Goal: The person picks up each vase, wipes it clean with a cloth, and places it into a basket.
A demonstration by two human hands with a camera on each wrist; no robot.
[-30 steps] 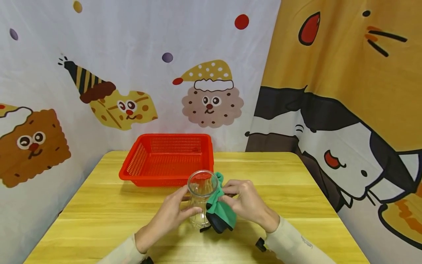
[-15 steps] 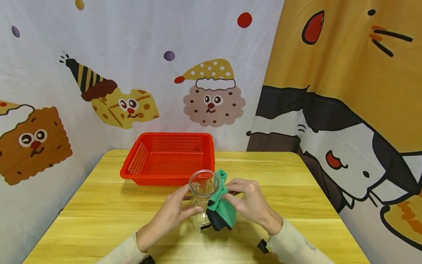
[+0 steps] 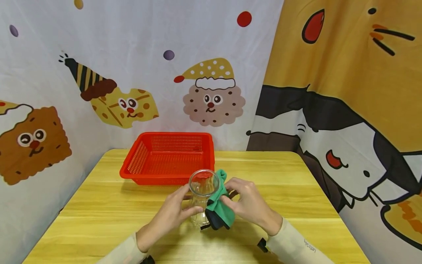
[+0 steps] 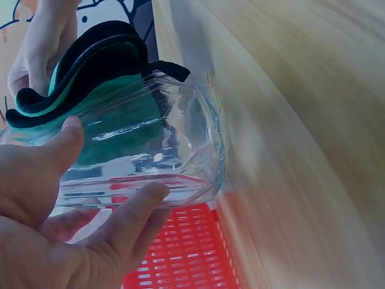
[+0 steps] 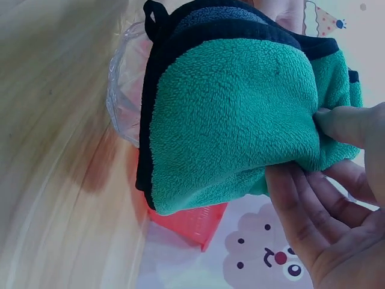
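A clear glass jar (image 3: 199, 209) with a round open mouth stands upright in front of the basket. My left hand (image 3: 169, 211) grips it from the left, thumb in front and fingers curled round the far side; the left wrist view shows the thumb and fingers against the faceted glass (image 4: 138, 150). Between thumb and fingers, my right hand (image 3: 248, 201) pinches a green towel (image 3: 224, 212) with black edging and a hanging loop. The towel lies against the jar's right side. In the right wrist view its fuzzy green face (image 5: 234, 114) covers most of the jar.
A red plastic basket (image 3: 174, 180) with perforated walls sits behind the jar, towards the table's back left. The wooden table (image 3: 280, 176) meets a cartoon-printed curtain (image 3: 132, 36) at its back and sides.
The right hand has shifted slightly with the towel along the jar's right side, and its fingers have bunched the cloth a little differently. Left hand and jar stay nearly still.
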